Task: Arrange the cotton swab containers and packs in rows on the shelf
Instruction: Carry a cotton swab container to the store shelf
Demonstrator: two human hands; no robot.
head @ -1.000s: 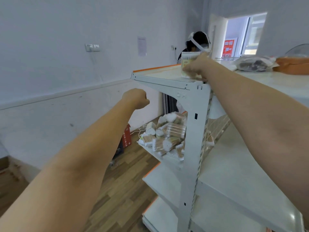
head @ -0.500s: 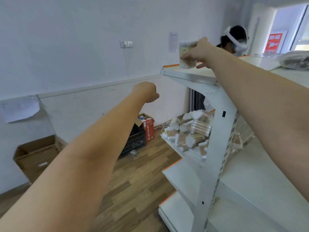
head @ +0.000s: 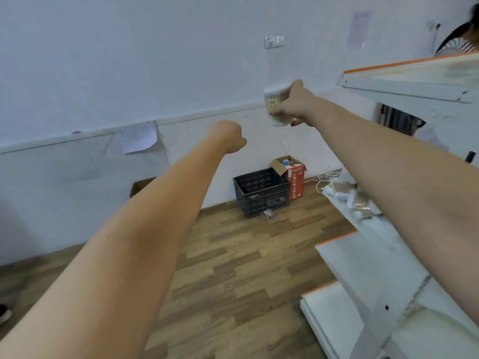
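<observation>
Right hand (head: 295, 106) fingers grip a swab container (head: 276, 104), label print blurred; left hand (head: 229, 136) fingers curled, holding nothing.

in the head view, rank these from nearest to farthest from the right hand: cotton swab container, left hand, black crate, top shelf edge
1. cotton swab container: gripped in the right hand itself, held in the air.
2. left hand: a fist, to the left and slightly lower.
3. top shelf edge: to the right and higher up.
4. black crate: on the floor against the wall, well below.
</observation>
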